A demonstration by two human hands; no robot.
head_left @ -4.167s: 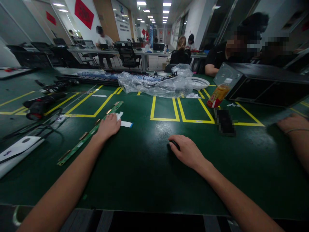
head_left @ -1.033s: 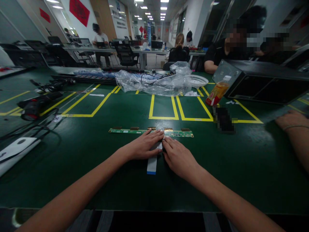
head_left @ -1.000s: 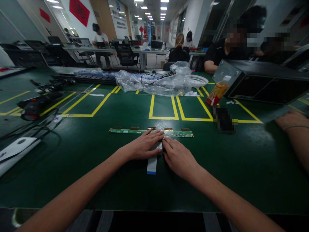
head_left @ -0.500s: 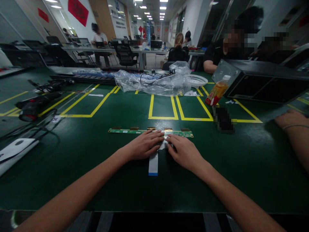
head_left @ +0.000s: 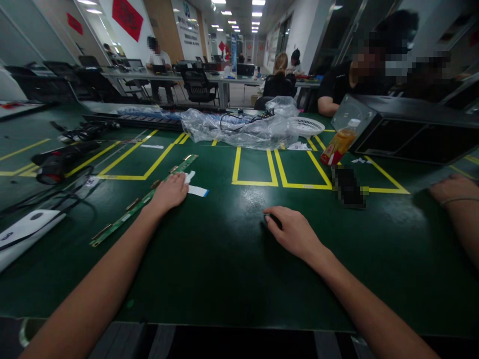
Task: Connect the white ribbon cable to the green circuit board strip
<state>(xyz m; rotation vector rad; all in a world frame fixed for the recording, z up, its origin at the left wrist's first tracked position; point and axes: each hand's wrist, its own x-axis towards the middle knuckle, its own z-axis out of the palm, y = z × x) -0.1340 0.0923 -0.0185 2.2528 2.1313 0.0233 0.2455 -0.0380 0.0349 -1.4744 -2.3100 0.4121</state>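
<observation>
A long, thin green circuit board strip [head_left: 123,219] lies slanted on the green table top [head_left: 224,259], left of centre. My left hand [head_left: 170,192] lies on its far half, fingers curled down over it. A white flat ribbon cable [head_left: 197,190] with a blue tip sticks out to the right just past those fingers. My right hand [head_left: 294,232] rests palm down near the middle of the table. Its fingers are bent over a small black object [head_left: 272,220], which is mostly hidden.
Crumpled clear plastic with cables [head_left: 243,129] and a white basket [head_left: 307,127] lie further back. A juice bottle [head_left: 339,142], a black box [head_left: 407,129] and a dark blurred item [head_left: 348,185] are at right. Another person's hand [head_left: 454,192] rests far right. Black tools [head_left: 60,162] are at left.
Half a second ago the board lay crosswise in the centre under both hands. Now it lies slanted at the left under my left hand, and my right hand covers a black object.
</observation>
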